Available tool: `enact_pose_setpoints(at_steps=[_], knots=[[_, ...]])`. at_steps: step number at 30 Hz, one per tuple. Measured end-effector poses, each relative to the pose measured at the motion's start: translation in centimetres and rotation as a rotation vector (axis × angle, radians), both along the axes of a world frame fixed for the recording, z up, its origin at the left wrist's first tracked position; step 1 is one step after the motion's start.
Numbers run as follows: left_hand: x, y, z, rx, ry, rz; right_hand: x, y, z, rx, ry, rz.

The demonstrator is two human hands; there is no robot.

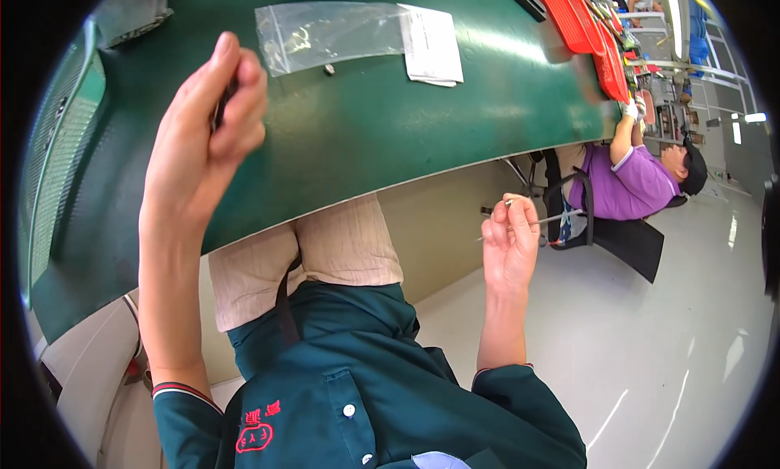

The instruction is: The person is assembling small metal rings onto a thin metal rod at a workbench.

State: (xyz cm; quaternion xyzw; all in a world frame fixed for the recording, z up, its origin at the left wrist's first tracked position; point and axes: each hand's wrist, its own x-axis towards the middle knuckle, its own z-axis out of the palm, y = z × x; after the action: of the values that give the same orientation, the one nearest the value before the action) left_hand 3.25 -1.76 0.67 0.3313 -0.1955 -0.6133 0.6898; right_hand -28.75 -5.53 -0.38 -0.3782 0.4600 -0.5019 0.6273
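Observation:
My left hand [213, 124] is raised over the green table [366, 136], its fingers pinched on a small dark part [221, 105] that is mostly hidden. My right hand [510, 242] hovers off the table's near edge, above the floor, closed on thin metal tweezers [540, 220] whose tips point to the right. A clear plastic bag [329, 34] lies flat on the table beyond my left hand, with a tiny dark piece [329, 69] at its near edge. A white paper sheet [432, 45] lies next to the bag on its right.
Red trays [587, 26] with small items stand along the table's far right. A person in a purple shirt [630, 172] sits at the right end, one gloved hand on the table edge. A dark chair [621, 237] stands there on the pale floor.

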Motion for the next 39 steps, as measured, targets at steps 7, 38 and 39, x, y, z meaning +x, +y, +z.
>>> enact_pose_setpoints(at_steps=[7,38,39], knots=[[-8.6,5.2,-1.5,0.095,0.165,-0.532,-2.5,2.2,-1.0,0.536,-0.279,-0.033],[-16.8,6.2,-9.4,0.387,0.378,-0.659,-2.8,2.0,-2.3,0.762,-0.313,0.037],[-16.8,6.2,-9.4,0.389,0.377,-0.659,-2.7,2.1,-2.3,0.761,-0.307,0.041]])
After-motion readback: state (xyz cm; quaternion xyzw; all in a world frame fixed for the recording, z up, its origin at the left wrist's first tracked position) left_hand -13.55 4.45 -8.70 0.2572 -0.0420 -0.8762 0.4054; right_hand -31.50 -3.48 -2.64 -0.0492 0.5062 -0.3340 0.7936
